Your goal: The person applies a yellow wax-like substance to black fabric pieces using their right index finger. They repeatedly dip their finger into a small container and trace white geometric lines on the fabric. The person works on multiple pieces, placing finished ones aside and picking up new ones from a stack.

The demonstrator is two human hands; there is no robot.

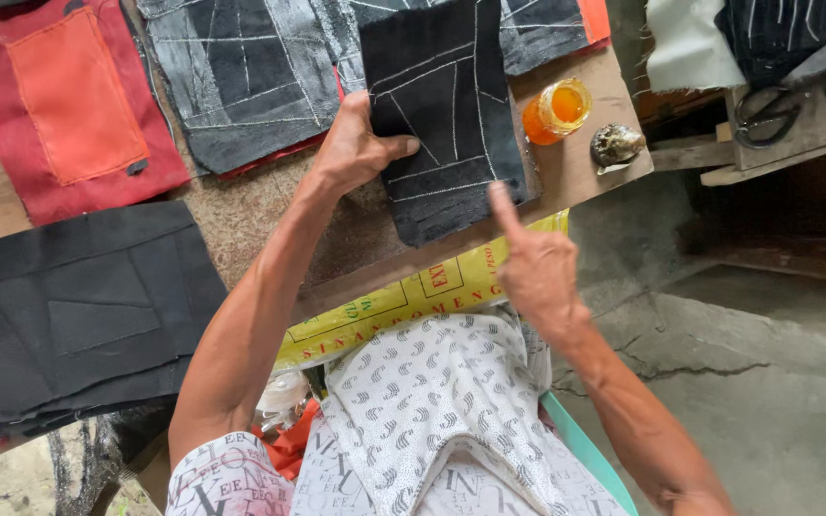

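Note:
My left hand (354, 145) grips the left edge of a black fabric piece (446, 115) marked with white chalk lines, thumb on top, holding it over the wooden board (576, 167). My right hand (532, 263) holds nothing; its index finger is stretched out and touches the lower right edge of that same black piece.
More chalk-marked dark pieces (241, 76) lie at the top. A red cloth with an orange patch (74, 100) lies at left, a stack of black fabric (74, 315) below it. An orange jar (556, 110), a round metal object (616, 145) and scissors (767, 117) are at right.

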